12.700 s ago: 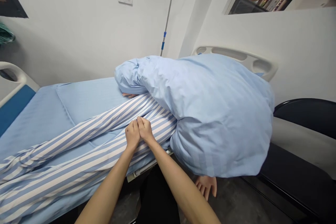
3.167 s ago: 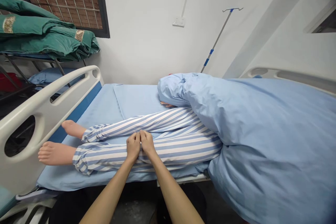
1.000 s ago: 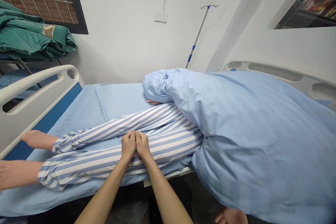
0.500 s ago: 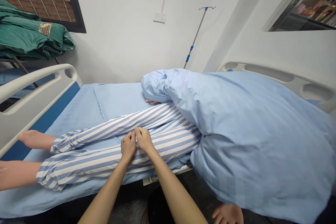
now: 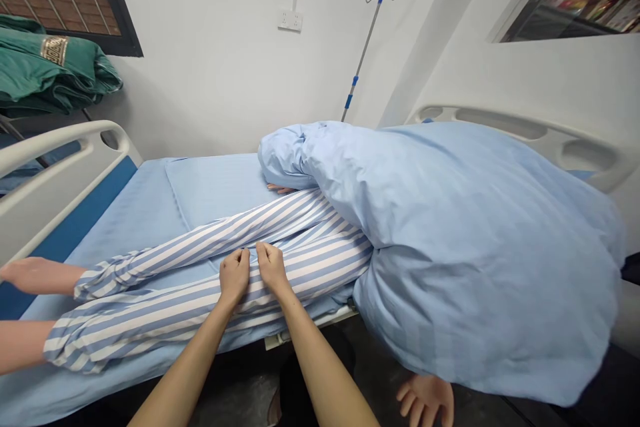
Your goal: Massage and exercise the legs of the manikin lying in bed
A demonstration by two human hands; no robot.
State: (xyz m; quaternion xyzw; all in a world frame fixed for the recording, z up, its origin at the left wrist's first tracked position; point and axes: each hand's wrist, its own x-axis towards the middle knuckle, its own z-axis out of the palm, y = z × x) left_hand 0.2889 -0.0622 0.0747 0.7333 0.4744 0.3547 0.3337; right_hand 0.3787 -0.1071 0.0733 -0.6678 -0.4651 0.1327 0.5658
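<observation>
A manikin lies on a hospital bed, its legs in blue-and-white striped pyjama trousers [image 5: 210,300] and its upper body under a bulky pale blue quilt [image 5: 450,260]. My left hand [image 5: 234,273] and my right hand [image 5: 271,269] rest side by side on the nearer trouser leg, fingers slightly curled on the cloth. At the far left, the bare manikin feet [image 5: 30,275] stick out of the cuffs. One manikin hand [image 5: 426,399] hangs below the quilt over the near bed edge. Another manikin hand [image 5: 279,188] shows at the far side.
A white bed end [image 5: 60,143] stands left, and a white bed end [image 5: 520,121] stands right behind the quilt. A drip stand [image 5: 363,60] rises against the wall beyond the blue mattress [image 5: 215,183]. Folded green quilts [image 5: 55,60] lie at the upper left. Dark floor lies below.
My hands have drawn slightly apart, their fingertips no longer touching. The view has swung, shifting the bed left, and more of the hanging manikin hand shows.
</observation>
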